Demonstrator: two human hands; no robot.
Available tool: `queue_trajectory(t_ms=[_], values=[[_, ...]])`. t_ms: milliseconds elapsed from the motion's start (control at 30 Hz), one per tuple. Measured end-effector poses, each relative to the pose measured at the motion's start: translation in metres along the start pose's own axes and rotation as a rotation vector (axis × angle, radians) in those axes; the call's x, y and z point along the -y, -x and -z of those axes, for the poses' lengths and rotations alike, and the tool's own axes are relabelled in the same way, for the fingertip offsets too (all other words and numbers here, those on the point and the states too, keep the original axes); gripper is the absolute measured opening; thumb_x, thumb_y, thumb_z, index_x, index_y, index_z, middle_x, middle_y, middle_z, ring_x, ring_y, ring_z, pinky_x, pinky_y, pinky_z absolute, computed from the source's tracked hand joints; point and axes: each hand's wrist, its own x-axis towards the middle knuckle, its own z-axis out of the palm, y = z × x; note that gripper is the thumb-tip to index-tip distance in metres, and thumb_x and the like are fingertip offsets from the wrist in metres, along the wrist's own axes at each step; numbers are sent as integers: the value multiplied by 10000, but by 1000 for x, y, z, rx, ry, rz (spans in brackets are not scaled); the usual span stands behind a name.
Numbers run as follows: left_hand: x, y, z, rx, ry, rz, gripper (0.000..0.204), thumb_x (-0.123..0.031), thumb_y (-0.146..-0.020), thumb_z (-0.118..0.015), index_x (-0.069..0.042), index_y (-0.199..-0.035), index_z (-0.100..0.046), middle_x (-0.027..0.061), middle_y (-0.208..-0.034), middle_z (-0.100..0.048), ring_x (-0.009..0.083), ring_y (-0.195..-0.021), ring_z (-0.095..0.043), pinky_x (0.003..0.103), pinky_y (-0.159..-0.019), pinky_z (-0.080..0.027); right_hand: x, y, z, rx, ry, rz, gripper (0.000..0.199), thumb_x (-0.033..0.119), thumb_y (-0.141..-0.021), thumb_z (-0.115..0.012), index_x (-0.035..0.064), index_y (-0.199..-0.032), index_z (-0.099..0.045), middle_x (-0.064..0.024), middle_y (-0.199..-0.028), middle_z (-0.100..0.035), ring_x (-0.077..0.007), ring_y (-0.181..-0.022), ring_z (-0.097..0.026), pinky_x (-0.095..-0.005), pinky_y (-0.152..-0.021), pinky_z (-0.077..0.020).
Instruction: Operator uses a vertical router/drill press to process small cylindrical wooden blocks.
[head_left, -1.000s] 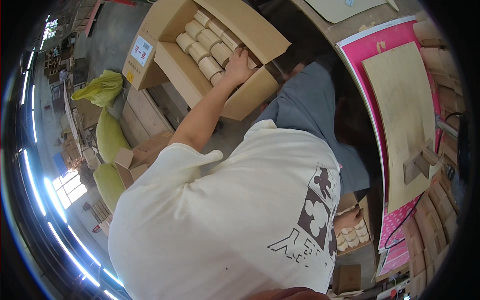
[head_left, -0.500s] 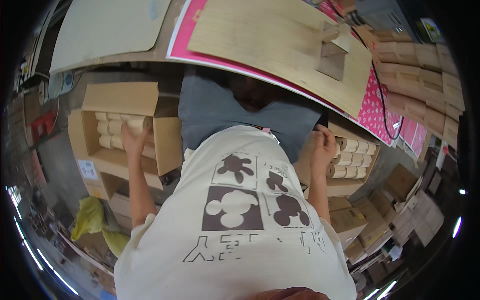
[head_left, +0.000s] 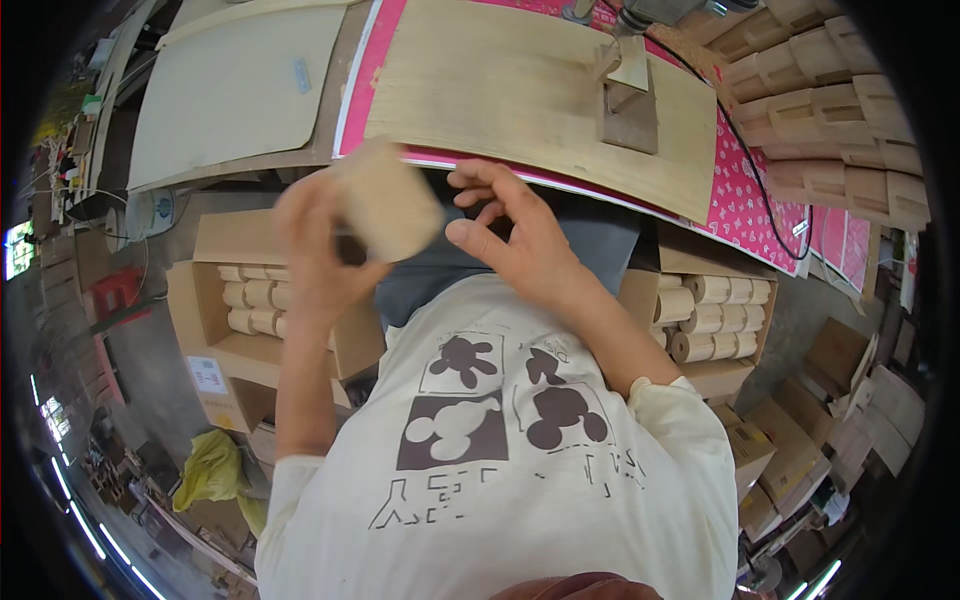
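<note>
A pale wooden block (head_left: 388,205) with rounded corners, smeared by motion, is in my left hand (head_left: 325,225). It is held in front of my body, near the table's front edge. Just to its right hovers my right hand (head_left: 505,225), fingers apart and slightly curled, with nothing in it and not touching the block. On my left an open cardboard box (head_left: 240,350) holds rows of similar wooden pieces (head_left: 258,293). Another open box (head_left: 705,380) on my right is stacked with rounded wooden pieces (head_left: 708,318), some showing a hole in the end.
Ahead, the table carries a pink patterned sheet (head_left: 735,190), a wooden board (head_left: 490,85) and a small wooden fixture (head_left: 628,105) under a machine (head_left: 675,10). A black cable (head_left: 752,160) crosses at right beside stacked wooden pieces with rectangular recesses (head_left: 835,110). A pale panel (head_left: 235,95) lies left.
My left hand has risen from the left box with a wooden block and come to the middle. My right hand has moved from beside the right box toward it.
</note>
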Motion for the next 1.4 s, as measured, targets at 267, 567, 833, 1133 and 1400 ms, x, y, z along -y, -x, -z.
queue_trajectory(t_ms=[267,567,833,1133,1400], values=[[-31,-83,-82,10,52,-538,678,-86,-838,-888,-212,-1481,-714,117,-1614,-580,402,-1398,-630,481,-1092,-645,13,-4,38,-314,241,-132,835,277,-852,-979,-60,-1517,-604,-164,-1350,-678,-267,-1183,-724,-396,-967,-616],[-29,-100,-130,89,215,-559,769,22,-873,-880,-153,-1576,-619,196,-1705,-492,483,-1537,-545,523,-1168,-600,-46,-37,63,-608,626,251,759,233,-899,-942,-85,-1490,-587,-263,-1397,-653,-446,-1288,-664,-501,-1109,-551],[-24,-115,-144,118,592,19,1011,-159,-917,-957,-43,-1742,-384,201,-1765,-441,376,-1611,-487,497,-1220,-554,-59,-42,73,-587,677,283,709,183,-943,-901,-62,-1529,-585,-253,-1473,-647,-406,-1382,-651,-472,-1175,-522],[-10,-159,-148,492,788,252,876,-190,-911,-958,-14,-1657,-535,141,-1467,-713,248,-1279,-728,397,-1131,-581,-51,-42,86,-485,597,146,569,142,-954,-833,-50,-1448,-625,-263,-1482,-646,-456,-1370,-639,-496,-1171,-525],[-10,-156,-173,298,659,178,847,-165,-908,-930,-18,-1649,-546,161,-1472,-713,212,-1195,-746,374,-1043,-614,-60,-6,71,-586,647,245,459,15,-955,-761,-40,-1396,-647,-245,-1412,-681,-460,-1324,-655,-512,-1132,-544]])
